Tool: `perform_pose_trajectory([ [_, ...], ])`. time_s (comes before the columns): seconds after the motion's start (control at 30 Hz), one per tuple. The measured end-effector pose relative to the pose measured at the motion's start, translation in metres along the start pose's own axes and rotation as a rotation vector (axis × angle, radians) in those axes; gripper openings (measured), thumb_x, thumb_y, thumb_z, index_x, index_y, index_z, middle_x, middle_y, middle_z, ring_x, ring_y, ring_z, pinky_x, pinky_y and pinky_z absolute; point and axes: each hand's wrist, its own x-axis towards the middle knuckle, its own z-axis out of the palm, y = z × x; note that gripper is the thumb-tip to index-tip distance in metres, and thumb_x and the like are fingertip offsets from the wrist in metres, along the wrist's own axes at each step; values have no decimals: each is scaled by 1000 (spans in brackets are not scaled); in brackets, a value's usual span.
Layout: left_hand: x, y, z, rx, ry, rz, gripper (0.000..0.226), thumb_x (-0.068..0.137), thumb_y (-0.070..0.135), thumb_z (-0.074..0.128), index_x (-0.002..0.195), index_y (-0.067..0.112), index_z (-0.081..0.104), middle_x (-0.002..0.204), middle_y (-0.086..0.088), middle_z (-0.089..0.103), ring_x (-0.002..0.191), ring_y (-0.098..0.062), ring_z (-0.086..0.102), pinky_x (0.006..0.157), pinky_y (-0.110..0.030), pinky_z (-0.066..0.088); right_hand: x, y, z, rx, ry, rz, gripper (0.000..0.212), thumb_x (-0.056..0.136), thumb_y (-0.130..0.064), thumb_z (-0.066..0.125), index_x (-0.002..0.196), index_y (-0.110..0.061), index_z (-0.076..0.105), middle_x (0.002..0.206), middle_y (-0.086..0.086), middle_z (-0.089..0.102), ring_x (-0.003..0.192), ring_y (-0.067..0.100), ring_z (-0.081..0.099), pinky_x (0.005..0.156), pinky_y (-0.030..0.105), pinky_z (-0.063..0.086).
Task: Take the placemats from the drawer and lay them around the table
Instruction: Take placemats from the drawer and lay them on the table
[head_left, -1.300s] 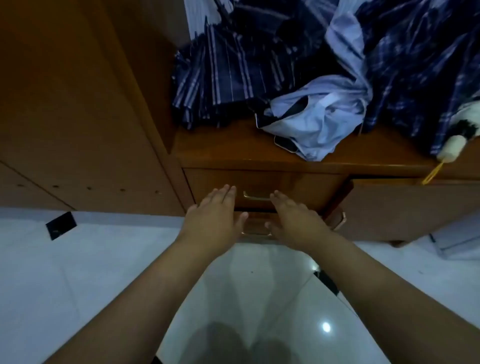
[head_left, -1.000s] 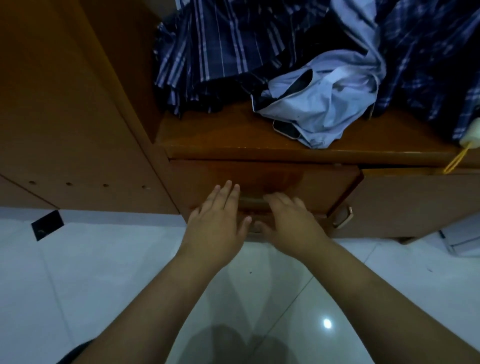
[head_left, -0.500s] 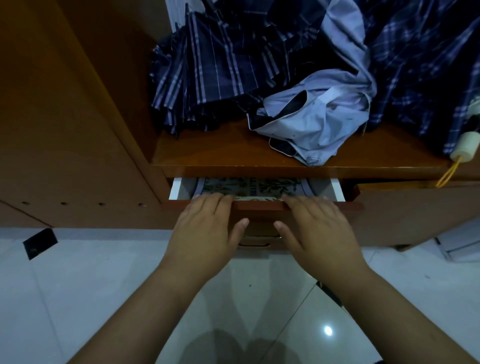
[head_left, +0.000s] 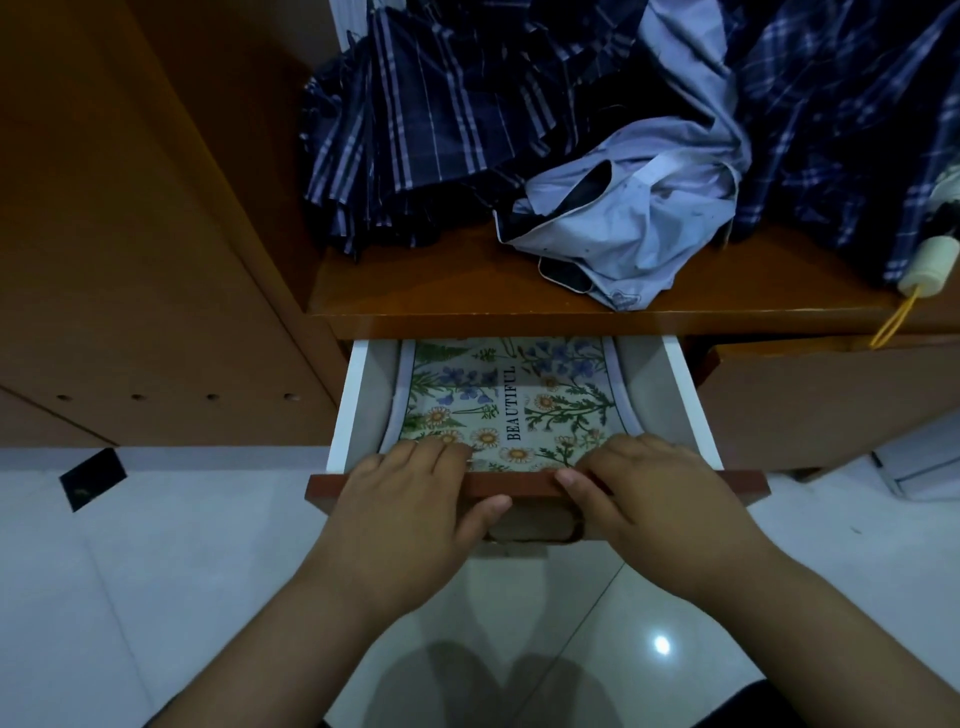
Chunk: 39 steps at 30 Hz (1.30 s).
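Head view: left hand (head_left: 410, 499) and right hand (head_left: 649, 493) each grip the drawer (head_left: 693, 400) front, fingers curled over its edge. Placemats (head_left: 519, 400) lie flat inside, just at 12 o'clock of both hands, equally near, long axis seemingly 12-to-6.

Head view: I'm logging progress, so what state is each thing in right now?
Brown wooden drawer: open.
Floral printed placemat: lying flat inside the drawer.
Left hand: gripping the drawer front.
Right hand: gripping the drawer front.
Pale blue shirt: crumpled on the shelf above.
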Motion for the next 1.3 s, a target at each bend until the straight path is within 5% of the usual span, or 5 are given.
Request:
perform_pose_trajectory([
  [0.23, 16, -10, -23, -8, -81, -159, 70, 95, 71, 15, 142, 28, 42, 137, 0, 54, 120, -21, 54, 87, -38, 50, 10, 7, -16, 164, -74, 184, 55, 94, -65, 27, 124, -28, 54, 121, 0, 57, 106, 20, 56, 83, 42, 53],
  [0.6, 70, -18, -12, -219, -553, -335, 79, 99, 64, 31, 159, 32, -10, 168, -10, 0, 151, -36, 18, 120, -45, 23, 71, 11, 3, 25, -512, 379, 80, 92, -69, 23, 154, -18, 21, 156, 20, 24, 137, 40, 34, 109, 48, 35],
  [1.0, 54, -12, -16, -449, -208, -486, 53, 86, 4, 62, 137, 5, 47, 127, -23, 53, 108, -37, 59, 90, -40, 55, 34, -4, -30, 419, -149, 489, 43, 91, -25, 65, 125, 0, 58, 152, 23, 28, 139, 30, 36, 106, 24, 34],
  [1.17, 47, -15, -29, -568, -147, -564, 32, 85, -8, 55, 114, 0, 67, 113, -24, 66, 104, -37, 63, 81, -24, 49, 36, 2, -42, 640, -20, 625, 43, 89, -25, 67, 126, -4, 63, 133, 16, 55, 121, 28, 55, 105, 28, 42],
  [1.3, 50, -23, -44, -758, -244, -753, 48, 87, 7, 64, 135, 1, 58, 134, -18, 60, 121, -32, 57, 87, -11, 34, 40, 8, -45, 608, -101, 654, 47, 89, -22, 67, 130, -1, 59, 129, 17, 61, 117, 29, 58, 101, 32, 46],
])
